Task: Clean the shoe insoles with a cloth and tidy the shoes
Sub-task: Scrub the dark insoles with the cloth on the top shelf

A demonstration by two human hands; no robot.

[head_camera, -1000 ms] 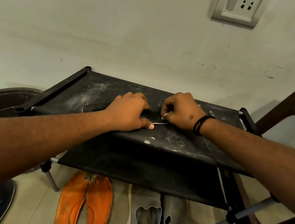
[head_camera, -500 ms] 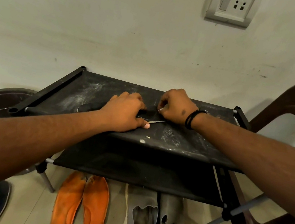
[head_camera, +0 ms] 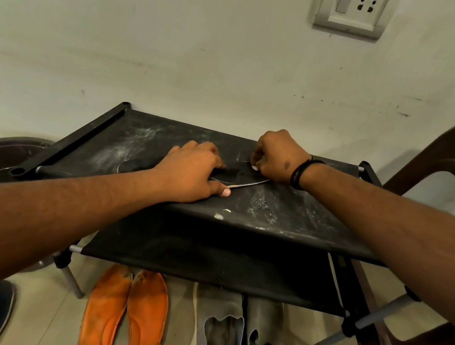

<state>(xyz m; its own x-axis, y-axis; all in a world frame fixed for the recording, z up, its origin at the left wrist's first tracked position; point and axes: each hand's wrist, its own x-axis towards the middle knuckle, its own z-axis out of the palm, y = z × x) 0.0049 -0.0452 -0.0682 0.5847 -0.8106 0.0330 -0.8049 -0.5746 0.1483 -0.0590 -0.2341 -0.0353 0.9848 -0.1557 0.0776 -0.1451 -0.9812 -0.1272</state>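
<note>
Now my left hand (head_camera: 192,172) presses flat on the dark thin insole (head_camera: 237,178) atop the black fabric shoe rack (head_camera: 288,216); right hand (head_camera: 279,157) pinches its far tip, long axis running L-to-R btwn them.

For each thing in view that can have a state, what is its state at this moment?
Black insole: flat on the top shelf, held at both ends.
Left hand: pressing down on the insole.
Right hand: fingers curled, pinching the insole's far end.
Shoe rack: top shelf dusty, with white marks.
Orange insoles: out of shoes, side by side on the floor.
Grey shoes: on the floor, without insoles.
</note>
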